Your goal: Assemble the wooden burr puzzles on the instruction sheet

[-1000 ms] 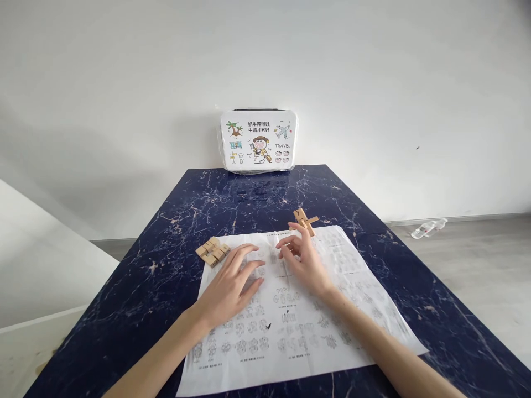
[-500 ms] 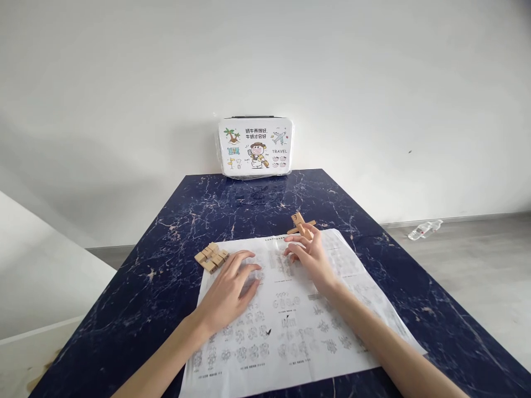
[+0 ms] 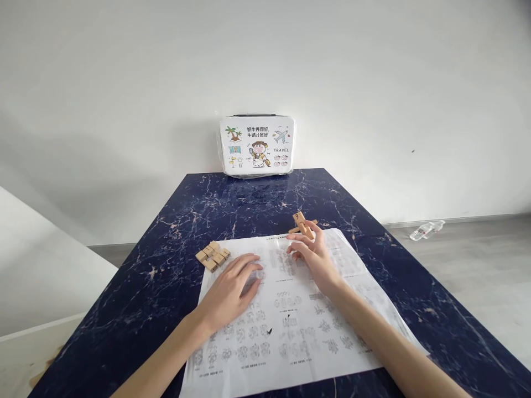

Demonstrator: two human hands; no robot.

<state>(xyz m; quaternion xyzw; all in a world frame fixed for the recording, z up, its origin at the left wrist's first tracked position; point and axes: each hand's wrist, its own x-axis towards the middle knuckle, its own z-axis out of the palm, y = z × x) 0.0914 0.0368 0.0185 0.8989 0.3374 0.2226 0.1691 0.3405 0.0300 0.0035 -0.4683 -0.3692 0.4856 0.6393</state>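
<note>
A large printed sheet of paper [image 3: 290, 345] with rows of small drawings lies under both hands. My left hand [image 3: 232, 287] rests on its left part, fingers spread and holding nothing. Just beyond those fingers, a cluster of notched wooden puzzle pieces [image 3: 212, 257] overlaps the sheet's far left corner. My right hand [image 3: 316, 258] is at the sheet's far edge with its fingers apart and bent. Its index finger reaches the second group of wooden puzzle pieces [image 3: 299, 220], which lie crossed over one another; one bears a black mark. Whether the finger presses on a piece, I cannot tell.
The sheet lies on a dark blue marbled table [image 3: 257, 204]. At its far end a white cartoon-printed case [image 3: 258, 146] in clear plastic leans against the wall. A clear plastic bottle [image 3: 427, 230] lies on the floor to the right.
The view has shifted very slightly. The black-marked wooden piece by my right index finger looks a little turned. Both hands stay nearly where they were.
</note>
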